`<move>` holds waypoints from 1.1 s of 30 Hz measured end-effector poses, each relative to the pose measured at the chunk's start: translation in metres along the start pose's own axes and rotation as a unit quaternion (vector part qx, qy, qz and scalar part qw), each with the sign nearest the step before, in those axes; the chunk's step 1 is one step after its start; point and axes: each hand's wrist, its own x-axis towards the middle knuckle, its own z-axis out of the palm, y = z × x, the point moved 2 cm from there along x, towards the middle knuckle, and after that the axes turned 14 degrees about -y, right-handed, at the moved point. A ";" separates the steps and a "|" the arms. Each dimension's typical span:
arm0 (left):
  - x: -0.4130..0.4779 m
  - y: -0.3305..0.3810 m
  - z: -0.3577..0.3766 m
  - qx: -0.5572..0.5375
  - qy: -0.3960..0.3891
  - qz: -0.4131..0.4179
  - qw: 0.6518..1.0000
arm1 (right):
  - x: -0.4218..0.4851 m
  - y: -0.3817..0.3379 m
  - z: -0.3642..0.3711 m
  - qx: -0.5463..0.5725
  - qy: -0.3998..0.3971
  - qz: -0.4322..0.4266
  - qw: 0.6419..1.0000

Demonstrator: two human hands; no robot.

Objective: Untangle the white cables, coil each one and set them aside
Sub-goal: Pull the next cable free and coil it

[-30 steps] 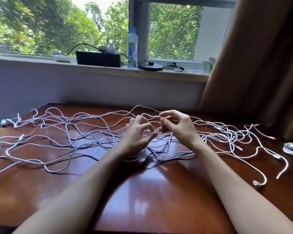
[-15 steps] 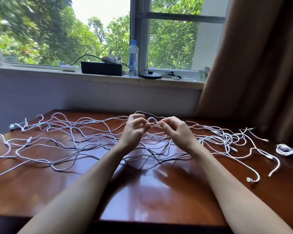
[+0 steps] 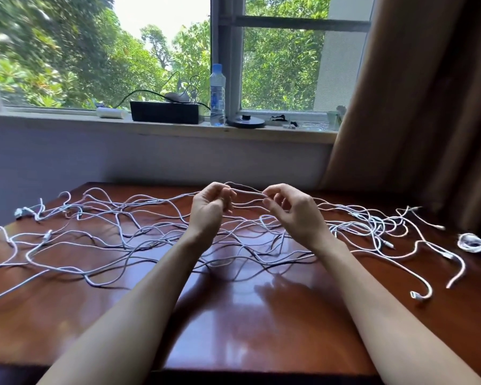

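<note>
Early stage. One coil [image 3: 474, 243] sits far to the R of the right hand [image 3: 293, 216]. Left hand [image 3: 209, 211] & right hand each pinch a strand [image 3: 247, 191] lifted betw. them. Other cables [image 3: 109, 232] lie tangled under & beside both hands on the table [image 3: 233, 315], not yet coiled.

Both bare forearms reach toward the far middle. The left hand [image 3: 209, 211] and right hand [image 3: 293, 215], raised close together with fingers curled, each pinch the white cable strand [image 3: 247, 192] spanning between them.
</note>
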 end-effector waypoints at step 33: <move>-0.005 -0.002 0.006 -0.258 -0.118 -0.138 0.949 | -0.003 0.007 0.002 0.054 0.023 0.078 0.995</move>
